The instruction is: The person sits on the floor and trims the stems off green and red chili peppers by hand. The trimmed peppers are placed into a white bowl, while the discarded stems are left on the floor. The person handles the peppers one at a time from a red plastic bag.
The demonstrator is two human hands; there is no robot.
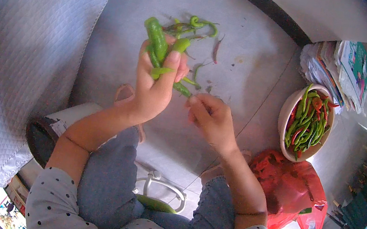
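Observation:
Several green peppers (156,39) are bunched in my left hand (153,91), its fingers wrapped round them and its thumb pressing on a paler one. Below that bunch another green pepper (181,89) slants down to the right. Its lower end is pinched between the thumb and fingers of my right hand (213,121). Past my hands, several thin, curled green peppers (202,24) lie on the grey floor, with a dark red pepper (216,50) to their right. Small dark scraps (208,89) are scattered near my right fingertips.
To the right stands a pale bowl (284,117) of green and red peppers (308,121), beside a stack of booklets (348,75). A red plastic bag (277,185) sits nearer me. Quilted fabric (38,40) hangs at left above a dark cylindrical container (39,140).

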